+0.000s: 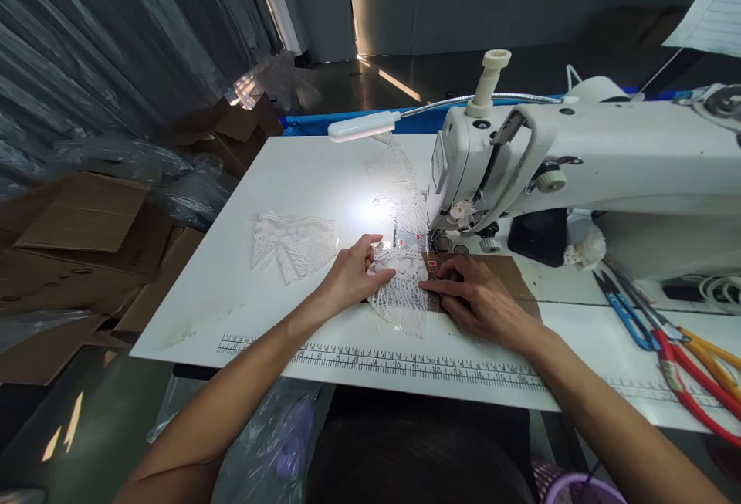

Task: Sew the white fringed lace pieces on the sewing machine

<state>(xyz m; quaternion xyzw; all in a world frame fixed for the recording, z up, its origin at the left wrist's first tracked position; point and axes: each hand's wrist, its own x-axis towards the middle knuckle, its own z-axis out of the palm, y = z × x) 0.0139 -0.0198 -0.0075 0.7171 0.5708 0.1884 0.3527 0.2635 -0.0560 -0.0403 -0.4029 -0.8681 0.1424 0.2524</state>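
Observation:
A white lace piece point(402, 295) with a fringe-like lower part lies in front of the sewing machine's needle area. My left hand point(353, 274) grips its left side, with the thumb lying over the lace and the index finger near its upper edge. From the other side, my right hand point(478, 299) holds the right edge at the index fingertip; the other fingers are bent. Behind the hands, a lace strip point(402, 184) runs back from the presser foot across the table. Another lace piece point(295, 245) lies flat left of my left hand. Brown board point(509, 276) lies partly under my right hand.
The white sewing machine point(607, 157) fills the right side, with a lit lamp point(363, 126) at its head. Blue-handled scissors point(631, 319) and red-handled scissors point(675, 365) lie at right. A printed ruler point(405, 363) follows the table's front edge. Cardboard boxes point(81, 257) stand left.

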